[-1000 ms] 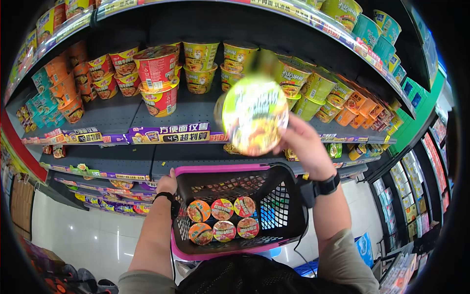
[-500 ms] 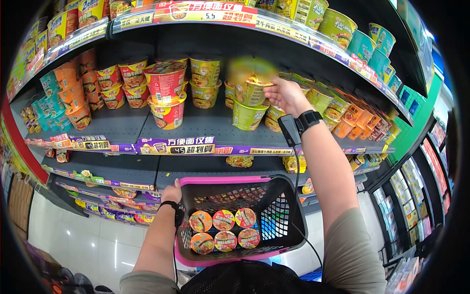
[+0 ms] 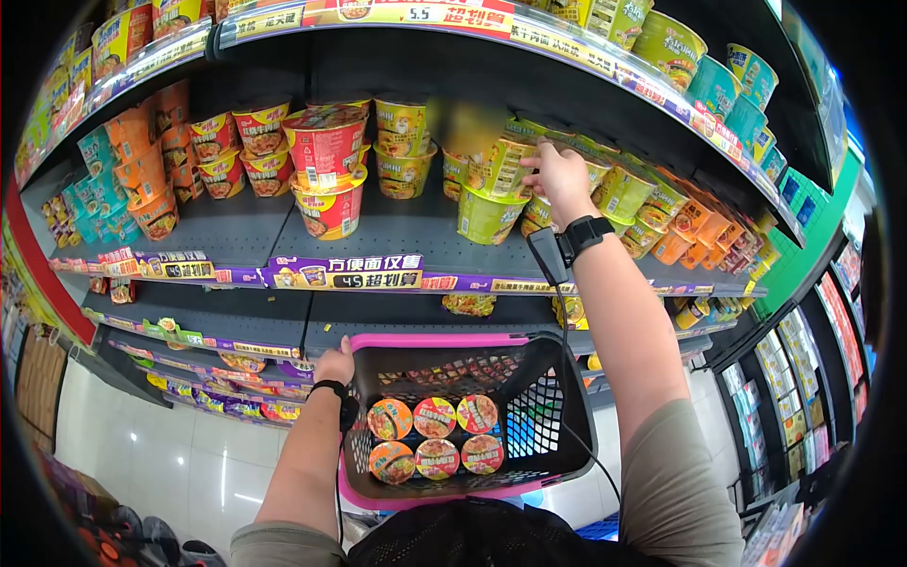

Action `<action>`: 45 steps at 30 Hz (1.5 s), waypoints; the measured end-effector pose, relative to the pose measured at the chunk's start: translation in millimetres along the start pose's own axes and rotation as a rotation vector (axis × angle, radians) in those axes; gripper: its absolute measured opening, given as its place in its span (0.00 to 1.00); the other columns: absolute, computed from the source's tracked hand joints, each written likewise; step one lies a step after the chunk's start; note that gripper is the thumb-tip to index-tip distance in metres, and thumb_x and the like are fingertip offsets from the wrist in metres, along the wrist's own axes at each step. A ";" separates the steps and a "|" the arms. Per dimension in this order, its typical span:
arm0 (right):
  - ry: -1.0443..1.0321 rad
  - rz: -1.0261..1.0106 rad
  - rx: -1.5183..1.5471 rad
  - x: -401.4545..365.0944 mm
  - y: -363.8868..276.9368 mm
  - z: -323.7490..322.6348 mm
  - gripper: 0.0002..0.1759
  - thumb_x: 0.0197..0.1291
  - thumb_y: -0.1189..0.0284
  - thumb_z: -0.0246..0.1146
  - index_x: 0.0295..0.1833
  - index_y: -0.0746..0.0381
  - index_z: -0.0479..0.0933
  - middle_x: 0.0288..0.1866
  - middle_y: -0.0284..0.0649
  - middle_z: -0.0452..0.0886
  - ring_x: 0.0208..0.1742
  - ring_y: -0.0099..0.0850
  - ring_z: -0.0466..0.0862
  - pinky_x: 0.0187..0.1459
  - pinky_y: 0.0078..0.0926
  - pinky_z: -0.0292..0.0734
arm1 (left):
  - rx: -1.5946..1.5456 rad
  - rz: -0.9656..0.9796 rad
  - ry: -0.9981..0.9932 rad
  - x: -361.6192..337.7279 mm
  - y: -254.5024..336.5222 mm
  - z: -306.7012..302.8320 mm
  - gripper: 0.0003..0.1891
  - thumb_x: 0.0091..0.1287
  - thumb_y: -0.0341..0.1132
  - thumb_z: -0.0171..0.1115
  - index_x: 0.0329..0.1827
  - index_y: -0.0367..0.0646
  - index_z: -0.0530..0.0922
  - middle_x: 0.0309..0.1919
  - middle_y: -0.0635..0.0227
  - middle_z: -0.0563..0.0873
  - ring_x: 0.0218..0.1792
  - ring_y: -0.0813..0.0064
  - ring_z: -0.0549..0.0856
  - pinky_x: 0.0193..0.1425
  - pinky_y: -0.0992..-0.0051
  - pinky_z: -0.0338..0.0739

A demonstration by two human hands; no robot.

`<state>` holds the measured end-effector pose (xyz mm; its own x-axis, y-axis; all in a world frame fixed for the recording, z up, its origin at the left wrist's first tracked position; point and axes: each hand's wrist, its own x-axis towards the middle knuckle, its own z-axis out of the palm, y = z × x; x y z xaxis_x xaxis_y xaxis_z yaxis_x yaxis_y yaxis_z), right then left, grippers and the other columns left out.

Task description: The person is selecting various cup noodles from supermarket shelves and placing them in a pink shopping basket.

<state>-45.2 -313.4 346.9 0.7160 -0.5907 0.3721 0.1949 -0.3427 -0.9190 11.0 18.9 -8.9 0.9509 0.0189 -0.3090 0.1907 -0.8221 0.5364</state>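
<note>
My left hand [image 3: 334, 365] is closed around the left end of the pink rim of a black shopping basket [image 3: 444, 340]. Inside it stand several instant noodle cups [image 3: 436, 417] in two rows, with orange, red and yellow lids. My right hand [image 3: 561, 181] reaches to the middle shelf, thumb and fingers at the right edge of a green instant noodle cup [image 3: 501, 168]. That cup rests tilted over another green cup [image 3: 488, 217], its printed text panel facing me. A blurred patch covers the area at its upper left.
Red noodle cups [image 3: 327, 180] stand stacked left of the green ones, with yellow cups [image 3: 404, 151] between. Orange cups [image 3: 690, 227] line the right. An upper shelf edge [image 3: 416, 19] overhangs my right hand. A cable [image 3: 567, 378] hangs from my right wrist across the basket.
The upper green cup has turned from its noodle picture to its text panel and shifted slightly right with my right hand. My left hand keeps its hold on the basket.
</note>
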 end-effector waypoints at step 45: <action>-0.035 0.629 -1.255 -215.3 307.8 -173.2 0.27 0.55 0.56 0.62 0.55 0.62 0.72 0.46 0.55 0.84 0.50 0.52 0.84 0.52 0.47 0.78 | 0.030 0.030 0.034 17.4 -6.9 14.3 0.42 0.73 0.64 0.33 0.52 0.27 0.80 0.52 0.36 0.81 0.60 0.43 0.77 0.67 0.57 0.68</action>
<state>-255.4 -418.2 6.5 0.4782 -0.8752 -0.0736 -0.8675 -0.4577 -0.1946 22.7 16.7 -29.2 0.9639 0.0128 -0.2659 0.1550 -0.8392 0.5213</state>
